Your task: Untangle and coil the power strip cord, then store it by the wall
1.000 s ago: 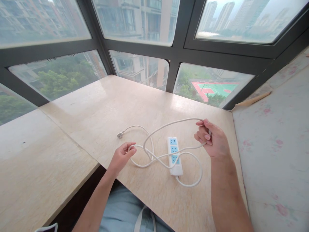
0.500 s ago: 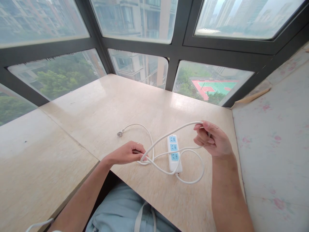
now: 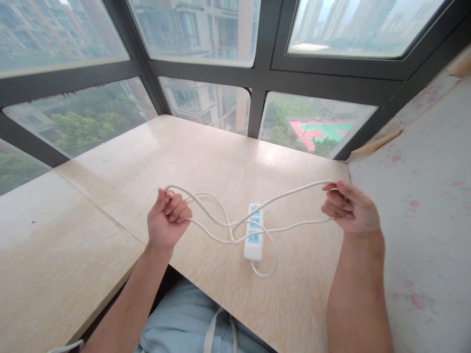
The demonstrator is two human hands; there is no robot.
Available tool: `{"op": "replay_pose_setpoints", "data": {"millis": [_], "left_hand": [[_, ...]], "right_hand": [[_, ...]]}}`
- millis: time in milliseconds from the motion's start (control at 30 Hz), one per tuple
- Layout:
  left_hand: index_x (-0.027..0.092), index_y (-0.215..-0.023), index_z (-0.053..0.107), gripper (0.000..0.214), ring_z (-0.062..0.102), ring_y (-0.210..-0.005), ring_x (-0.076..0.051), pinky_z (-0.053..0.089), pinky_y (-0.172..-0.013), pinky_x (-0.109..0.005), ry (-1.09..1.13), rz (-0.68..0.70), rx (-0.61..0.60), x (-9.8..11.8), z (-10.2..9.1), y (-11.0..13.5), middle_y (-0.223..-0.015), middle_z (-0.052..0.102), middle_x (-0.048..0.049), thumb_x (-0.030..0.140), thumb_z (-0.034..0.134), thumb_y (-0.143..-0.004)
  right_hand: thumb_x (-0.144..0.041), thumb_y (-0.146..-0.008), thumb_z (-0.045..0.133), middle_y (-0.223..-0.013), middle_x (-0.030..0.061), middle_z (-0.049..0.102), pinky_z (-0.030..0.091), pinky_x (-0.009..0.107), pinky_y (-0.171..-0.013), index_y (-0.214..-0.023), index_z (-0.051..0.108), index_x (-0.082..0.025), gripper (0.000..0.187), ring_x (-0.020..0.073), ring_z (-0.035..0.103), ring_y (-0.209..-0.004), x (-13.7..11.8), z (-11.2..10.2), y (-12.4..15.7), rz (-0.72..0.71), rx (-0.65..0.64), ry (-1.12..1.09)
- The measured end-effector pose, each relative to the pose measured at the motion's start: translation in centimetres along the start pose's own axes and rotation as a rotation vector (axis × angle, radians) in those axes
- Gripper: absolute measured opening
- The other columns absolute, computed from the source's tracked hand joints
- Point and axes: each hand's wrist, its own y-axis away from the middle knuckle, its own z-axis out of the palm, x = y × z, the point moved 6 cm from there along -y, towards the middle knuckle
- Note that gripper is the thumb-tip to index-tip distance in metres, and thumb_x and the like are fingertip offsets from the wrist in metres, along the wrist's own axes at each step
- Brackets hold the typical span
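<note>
A white power cord (image 3: 290, 192) stretches in loops between my two hands, its strands crossing each other near the middle. My left hand (image 3: 167, 218) is closed round a bend of the cord on the left. On the other side, my right hand (image 3: 349, 206) grips a second bend, thumb pressed over the strand. Below the crossing lies a white power strip (image 3: 253, 252) with blue socket faces, flat on the tabletop and partly covered by the cord. From its near end a short length of cord curls up to the right. The cord's plug is hidden, seemingly behind my left hand.
The pale marbled surface (image 3: 206, 152) ends at dark window frames (image 3: 253, 113) at the back. A wall with flowered paper (image 3: 419, 220) bounds the right side. At the near edge, a gap opens above my blue clothing (image 3: 180, 318).
My left hand has moved left and up, pulling out a loop of cord. My right hand has shifted right. The cord now spans wider, and the plug has gone from sight.
</note>
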Motion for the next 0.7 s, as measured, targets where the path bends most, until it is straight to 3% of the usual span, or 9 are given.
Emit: {"op": "replay_pose_setpoints", "data": {"millis": [100, 200, 333, 400, 500, 600, 700], "left_hand": [[0.017, -0.070, 0.055, 0.045, 0.025, -0.033, -0.005, 0.023, -0.032, -0.017, 0.147, 0.063, 0.057, 1.4, 0.0, -0.6, -0.045, 0.031, 0.0079, 0.039, 0.034, -0.103], [0.016, -0.071, 0.050, 0.042, 0.029, -0.033, -0.003, 0.027, -0.035, -0.015, 0.213, 0.068, 0.052, 2.3, 0.2, -1.4, -0.045, 0.032, 0.0081, 0.031, 0.030, -0.104], [0.017, -0.072, 0.045, 0.037, 0.033, -0.035, -0.003, 0.032, -0.039, -0.013, 0.252, 0.106, 0.062, 3.1, -0.6, -2.1, -0.046, 0.033, 0.0079, 0.023, 0.028, -0.104], [0.017, -0.072, 0.044, 0.036, 0.035, -0.036, -0.004, 0.033, -0.041, -0.013, 0.247, 0.135, 0.107, 3.1, -1.8, -2.3, -0.046, 0.033, 0.0077, 0.019, 0.027, -0.103], [0.016, -0.074, 0.046, 0.035, 0.038, -0.038, -0.004, 0.036, -0.045, -0.015, 0.203, 0.083, 0.267, 2.1, -4.6, -2.0, -0.047, 0.035, 0.0072, 0.014, 0.024, -0.102], [0.014, -0.077, 0.048, 0.034, 0.039, -0.038, -0.005, 0.036, -0.045, -0.017, 0.138, -0.044, 0.457, 0.3, -7.8, -0.8, -0.048, 0.036, 0.0070, 0.010, 0.024, -0.100], [0.013, -0.078, 0.049, 0.030, 0.040, -0.038, -0.005, 0.036, -0.044, -0.017, 0.098, -0.107, 0.546, -0.9, -10.2, 0.4, -0.049, 0.037, 0.0065, 0.009, 0.027, -0.098]], "right_hand": [[-0.039, -0.073, 0.071, -0.040, -0.0123, 0.020, 0.015, 0.019, -0.034, -0.076, 0.074, -0.015, 0.024, 0.0014, 0.011, -0.032, -0.3, -0.9, 0.4, -0.008, 0.000, 0.008], [-0.036, -0.075, 0.065, -0.041, -0.0118, 0.018, 0.015, 0.019, -0.035, -0.075, 0.075, -0.015, 0.024, 0.0012, 0.012, -0.030, -0.7, -1.4, 0.8, -0.034, -0.023, -0.004], [-0.036, -0.080, 0.059, -0.036, -0.0117, 0.015, 0.019, 0.020, -0.034, -0.075, 0.076, -0.019, 0.024, 0.0027, 0.010, -0.027, -2.1, -1.5, 1.5, -0.240, -0.201, -0.008], [-0.035, -0.085, 0.055, -0.034, -0.0112, 0.016, 0.022, 0.021, -0.033, -0.080, 0.076, -0.021, 0.026, 0.0045, 0.011, -0.026, -2.9, -0.9, 2.2, -0.404, -0.392, 0.013], [-0.036, -0.090, 0.049, -0.033, -0.0090, 0.023, 0.023, 0.023, -0.032, -0.084, 0.075, -0.020, 0.031, 0.0071, 0.016, -0.026, -3.5, 0.5, 3.4, -0.607, -0.655, 0.036], [-0.037, -0.093, 0.045, -0.037, -0.0083, 0.027, 0.021, 0.024, -0.033, -0.086, 0.072, -0.020, 0.032, 0.0079, 0.019, -0.026, -3.3, 1.7, 3.5, -0.652, -0.730, 0.038], [-0.037, -0.094, 0.045, -0.038, -0.0082, 0.028, 0.021, 0.024, -0.036, -0.089, 0.072, -0.021, 0.031, 0.0081, 0.021, -0.028, -2.8, 2.9, 3.3, -0.623, -0.759, 0.056]]}}
